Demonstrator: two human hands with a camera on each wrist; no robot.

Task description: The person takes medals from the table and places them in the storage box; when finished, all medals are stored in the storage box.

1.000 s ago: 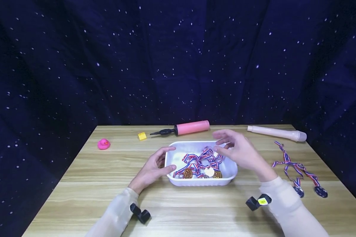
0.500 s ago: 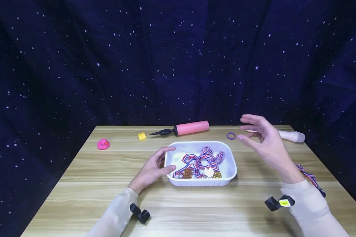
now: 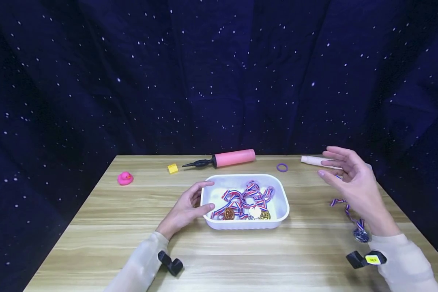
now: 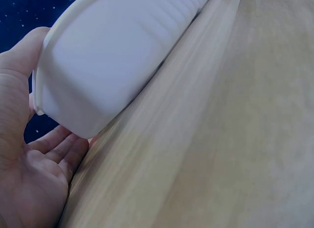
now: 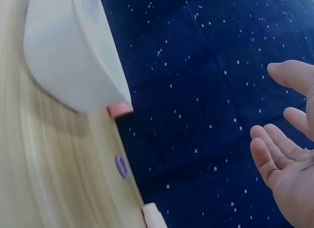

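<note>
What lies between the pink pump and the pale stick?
A purple ring lies on the table between the pump and the stick; the head and right wrist views both show it.

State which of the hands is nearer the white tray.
Left. The left hand holds the white tray at its left end; the right hand hangs in the air beyond its right end, apart from it.

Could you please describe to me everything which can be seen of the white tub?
The white tub is open-topped and shallow, a rounded rectangle that looks like plastic, with a lipped rim and ribs along the outer wall. It stands upright on the wood-grained table, long sides running left to right. The left hand grips its left end, thumb over the rim. Inside lie tangled red, white and blue ribbons and several medals, some gold- or bronze-coloured.
</note>
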